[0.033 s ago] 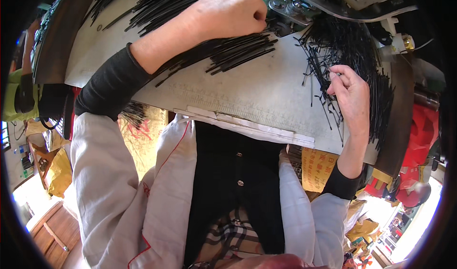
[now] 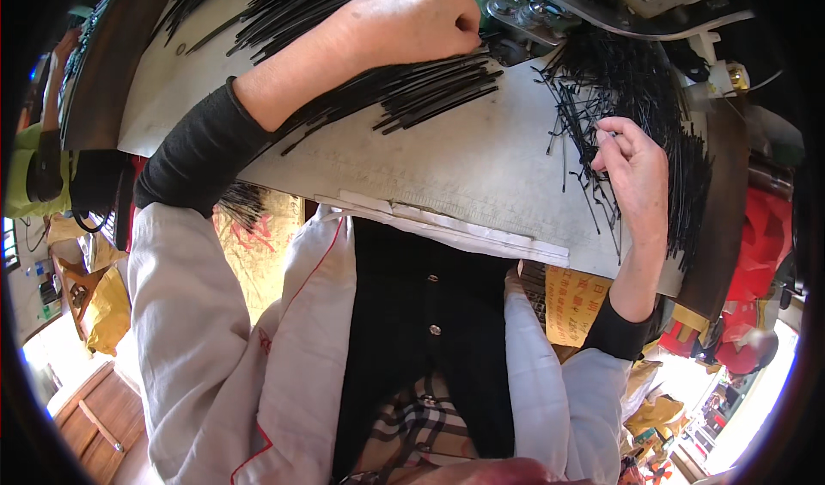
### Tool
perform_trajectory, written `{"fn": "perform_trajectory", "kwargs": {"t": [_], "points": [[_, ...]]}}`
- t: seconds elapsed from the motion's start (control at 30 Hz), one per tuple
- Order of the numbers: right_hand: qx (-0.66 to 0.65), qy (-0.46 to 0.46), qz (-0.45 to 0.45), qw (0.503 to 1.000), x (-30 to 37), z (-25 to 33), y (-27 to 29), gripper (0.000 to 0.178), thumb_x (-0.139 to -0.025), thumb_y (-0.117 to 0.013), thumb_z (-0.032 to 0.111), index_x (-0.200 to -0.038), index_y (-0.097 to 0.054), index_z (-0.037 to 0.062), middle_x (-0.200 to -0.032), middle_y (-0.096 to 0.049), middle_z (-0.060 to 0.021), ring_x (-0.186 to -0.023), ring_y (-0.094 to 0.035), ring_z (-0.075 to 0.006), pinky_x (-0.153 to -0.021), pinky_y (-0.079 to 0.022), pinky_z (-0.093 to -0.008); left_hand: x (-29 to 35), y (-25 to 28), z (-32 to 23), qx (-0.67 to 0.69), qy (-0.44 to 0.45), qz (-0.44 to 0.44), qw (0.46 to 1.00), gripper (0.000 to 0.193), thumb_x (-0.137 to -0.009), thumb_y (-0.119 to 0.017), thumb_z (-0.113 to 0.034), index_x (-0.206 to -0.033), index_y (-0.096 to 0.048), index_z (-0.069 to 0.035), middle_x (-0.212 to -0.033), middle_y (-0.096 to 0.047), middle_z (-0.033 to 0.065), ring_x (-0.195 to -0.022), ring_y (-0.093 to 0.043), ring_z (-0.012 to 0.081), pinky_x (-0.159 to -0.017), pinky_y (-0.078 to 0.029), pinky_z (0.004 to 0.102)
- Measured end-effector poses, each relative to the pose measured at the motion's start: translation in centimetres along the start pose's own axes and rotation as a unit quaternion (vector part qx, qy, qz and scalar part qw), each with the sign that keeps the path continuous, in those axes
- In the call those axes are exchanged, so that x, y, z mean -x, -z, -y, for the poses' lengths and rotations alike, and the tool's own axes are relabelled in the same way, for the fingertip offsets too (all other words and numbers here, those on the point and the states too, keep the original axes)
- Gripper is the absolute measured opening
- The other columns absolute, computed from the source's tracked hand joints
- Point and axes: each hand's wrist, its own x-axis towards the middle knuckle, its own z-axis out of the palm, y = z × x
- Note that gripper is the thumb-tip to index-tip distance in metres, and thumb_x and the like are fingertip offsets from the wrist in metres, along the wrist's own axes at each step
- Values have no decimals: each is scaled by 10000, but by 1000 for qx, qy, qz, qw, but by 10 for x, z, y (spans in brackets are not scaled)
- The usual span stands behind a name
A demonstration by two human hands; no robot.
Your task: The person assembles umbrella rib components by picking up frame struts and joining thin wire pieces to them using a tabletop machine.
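My left hand (image 2: 421, 19) is closed in a fist at the far side of the table, beside the green sewing machine (image 2: 503, 4). Its fingertips are hidden, so whatever it may hold does not show. Under and around that wrist lie thin black strips (image 2: 438, 98), side by side in a loose row. My right hand (image 2: 636, 171) hovers over the near-left part of a tangled heap of short black strips (image 2: 640, 81), some with knotted ends. Its thumb and forefinger are pinched together, and anything between them is too small to make out.
The pale tabletop (image 2: 507, 150) has ruler markings near its front edge, where a folded white strip (image 2: 455, 225) runs along. More long black strips (image 2: 284, 12) cover the far left. A metal lever (image 2: 662, 31) juts out at the far right. At the left edge shows another person's arm (image 2: 53, 90).
Both hands keep almost the same place and pose; my left hand has shifted very slightly. The other person's arm at the left edge has moved a little farther away.
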Motion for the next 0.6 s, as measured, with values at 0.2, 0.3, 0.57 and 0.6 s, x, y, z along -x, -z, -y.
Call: {"fn": "perform_trajectory", "kwargs": {"t": [0.2,0.3,0.57,0.6], "points": [[-6,6,-4,1000,-1,0,-3,175,-854,-538,119,-969,-607,7,-601,-606,-57,-532,-537,-85,-545,-416,-233,7,33,1,32,8,-4,999,161,-761,-583,-140,-755,-658,3,-700,-624,187,-617,-613,326,-583,-491,367],[-13,16,-2,1000,-1,3,-2,178,-864,-528,118,-978,-602,4,-596,-604,-49,-535,-537,-78,-547,-416,-229,9,33,4,26,40,-13,999,159,-744,-592,-138,-771,-658,4,-729,-621,196,-686,-614,344,-640,-496,381],[-79,24,9,997,-2,7,-8,181,-886,-524,129,-987,-594,-3,-596,-585,-26,-552,-520,-56,-541,-399,-212,19,28,11,-4,-32,-77,996,151,-741,-575,-91,-824,-646,13,-764,-612,218,-710,-606,361,-653,-494,401],[-79,24,8,997,-3,8,-8,181,-886,-524,129,-987,-594,-3,-596,-585,-26,-552,-520,-56,-541,-399,-212,19,29,9,-4,-33,-78,996,151,-741,-575,-91,-824,-646,13,-764,-612,218,-710,-606,361,-653,-494,401]]}}
